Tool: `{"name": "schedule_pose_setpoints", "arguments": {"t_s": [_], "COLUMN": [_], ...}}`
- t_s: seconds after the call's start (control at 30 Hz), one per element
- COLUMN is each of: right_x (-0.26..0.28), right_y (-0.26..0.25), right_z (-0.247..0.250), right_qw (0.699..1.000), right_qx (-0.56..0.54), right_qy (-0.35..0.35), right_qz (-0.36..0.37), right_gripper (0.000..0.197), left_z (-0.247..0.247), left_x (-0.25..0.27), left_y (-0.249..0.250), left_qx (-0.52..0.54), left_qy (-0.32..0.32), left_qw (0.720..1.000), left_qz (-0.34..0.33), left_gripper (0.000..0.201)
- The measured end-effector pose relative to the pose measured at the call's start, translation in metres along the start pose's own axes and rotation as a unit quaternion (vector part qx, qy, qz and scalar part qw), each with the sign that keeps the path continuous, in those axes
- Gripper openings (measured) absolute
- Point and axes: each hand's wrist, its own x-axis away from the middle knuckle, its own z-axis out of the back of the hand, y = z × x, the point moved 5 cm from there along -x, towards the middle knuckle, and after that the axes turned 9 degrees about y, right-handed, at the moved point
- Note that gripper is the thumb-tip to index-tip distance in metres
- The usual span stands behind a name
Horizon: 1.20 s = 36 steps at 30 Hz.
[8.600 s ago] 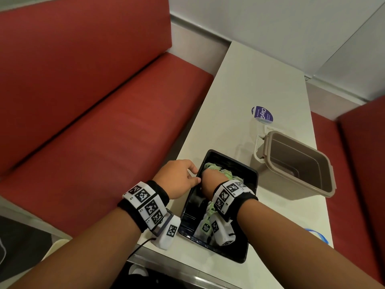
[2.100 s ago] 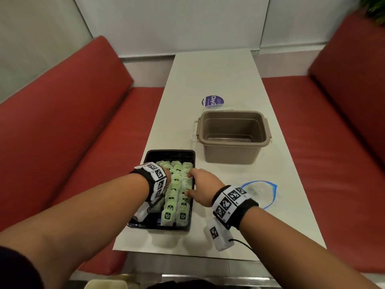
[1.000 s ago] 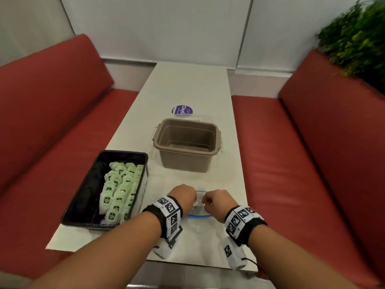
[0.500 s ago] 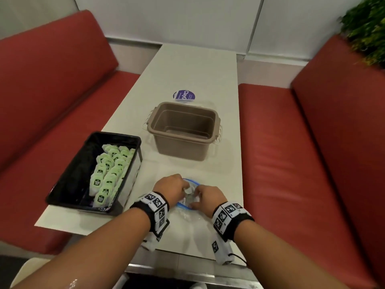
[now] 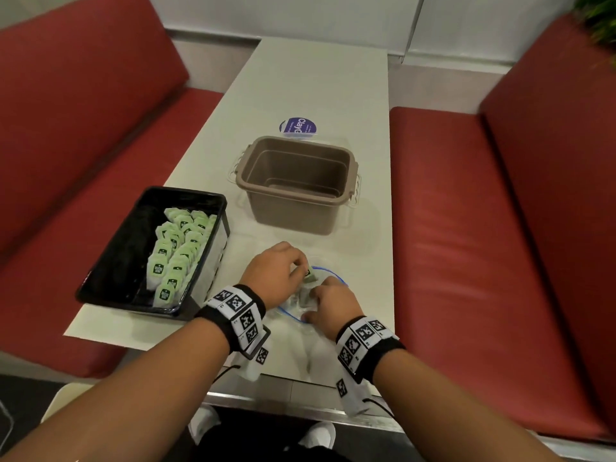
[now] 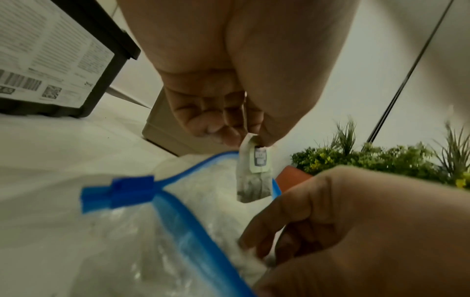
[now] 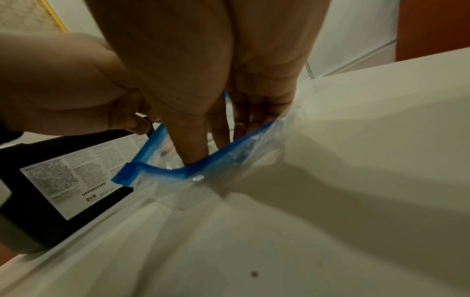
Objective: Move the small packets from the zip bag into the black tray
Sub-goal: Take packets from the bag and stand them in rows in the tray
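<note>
A: What could go wrong here?

B: The left hand (image 6: 229,96) pinches only the top edge of one small pale-green paper packet (image 6: 254,176), which dangles above the mouth of the clear zip bag with the blue seal (image 6: 178,207). A grip that thin may slip on the way to the black plastic tray (image 5: 213,201), at about ten o'clock from the bag on the white counter (image 5: 316,78).

A: And the right hand (image 7: 216,90)?

B: Its fingers reach straight down inside the bag's mouth, seemingly touching another packet; lifting could drag the light bag along.
</note>
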Motion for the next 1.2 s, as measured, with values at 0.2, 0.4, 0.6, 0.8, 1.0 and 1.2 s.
{"name": "schedule_pose_setpoints", "arguments": {"t_s": [0.2,0.4,0.6,0.8,1.0,1.2], "right_x": [0.000,-0.012,-0.020,-0.024,-0.019,-0.016], "right_y": [-0.010,-0.019,-0.020,-0.019,-0.030,-0.042], "right_z": [0.007,0.010,0.005,0.008,0.026,0.060], "right_qw": [1.000,1.000,0.997,0.996,0.998,0.995], "right_qx": [-0.008,0.016,0.036,0.061,0.015,-0.084], "right_qy": [0.014,-0.008,-0.051,-0.046,-0.022,0.026], "right_qz": [0.005,-0.023,-0.053,-0.055,-0.056,-0.055], "right_gripper": [0.032,0.036,0.044,0.023,0.010,0.030], "left_z": [0.025,0.036,0.044,0.050,0.063,0.092], "left_x": [0.004,0.009,0.016,0.020,0.011,-0.003], "left_y": [-0.002,-0.010,-0.013,-0.017,-0.020,-0.017], "left_qx": [0.051,0.063,0.071,0.067,0.098,0.097], "left_qy": [0.011,0.009,0.001,-0.006,-0.006,-0.012], "left_qw": [0.998,0.997,0.997,0.997,0.993,0.994], "left_qz": [0.034,0.040,0.044,0.049,0.063,0.057], "left_gripper": [0.008,0.008,0.008,0.009,0.006,0.012]}}
